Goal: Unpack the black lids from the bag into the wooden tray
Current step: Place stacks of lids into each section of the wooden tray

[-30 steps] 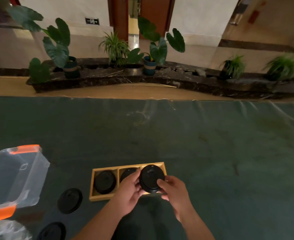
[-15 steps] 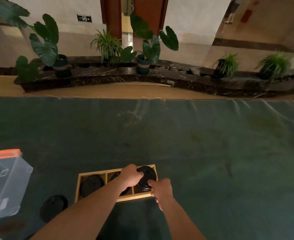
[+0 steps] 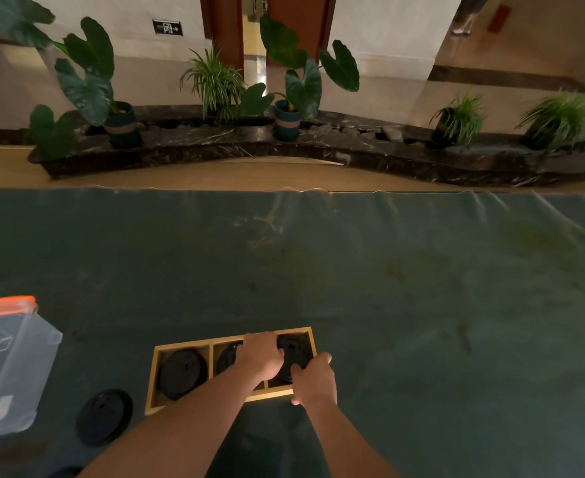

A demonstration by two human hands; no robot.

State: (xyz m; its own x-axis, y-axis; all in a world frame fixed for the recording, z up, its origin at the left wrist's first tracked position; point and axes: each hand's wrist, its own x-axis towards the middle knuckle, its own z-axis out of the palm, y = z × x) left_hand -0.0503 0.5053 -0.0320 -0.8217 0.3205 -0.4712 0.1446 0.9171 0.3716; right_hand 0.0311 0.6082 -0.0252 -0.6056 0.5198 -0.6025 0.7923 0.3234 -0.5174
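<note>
We take the shallow wooden tray (image 3: 180, 348) with three square compartments as our landmark; it sits on the desk (image 3: 387, 288), which is covered with a dark green cloth. In the tray's left compartment a round black plastic lid (image 3: 181, 373) lies flat. In its middle compartment we see the edge of a second black lid (image 3: 228, 357), mostly covered by our left forearm. In its right compartment a third black lid (image 3: 296, 353) sits tilted, its near edge raised above the tray floor.

Our left hand (image 3: 262, 357) reaches across the tray's middle compartment with its fingers (image 3: 277, 351) curled down onto the left side of that third lid, touching it. Our right hand (image 3: 313, 379) is at the tray's near right corner, its fingers (image 3: 320, 358) resting against the lid's right and near edge; the thumb and lower fingers hang over the tray's front wall. Both hands are closed on this lid from opposite sides.

To the left of the tray, on the cloth, a fourth black lid (image 3: 104, 416) lies flat and apart from the tray's wall. Further left of the tray stands a clear plastic storage box with orange clips (image 3: 11, 367), partly cut off by the frame edge. Beyond the tray, past the far edge of the desk, potted green plants (image 3: 87, 88) stand on a dark stone ledge (image 3: 318, 146)
</note>
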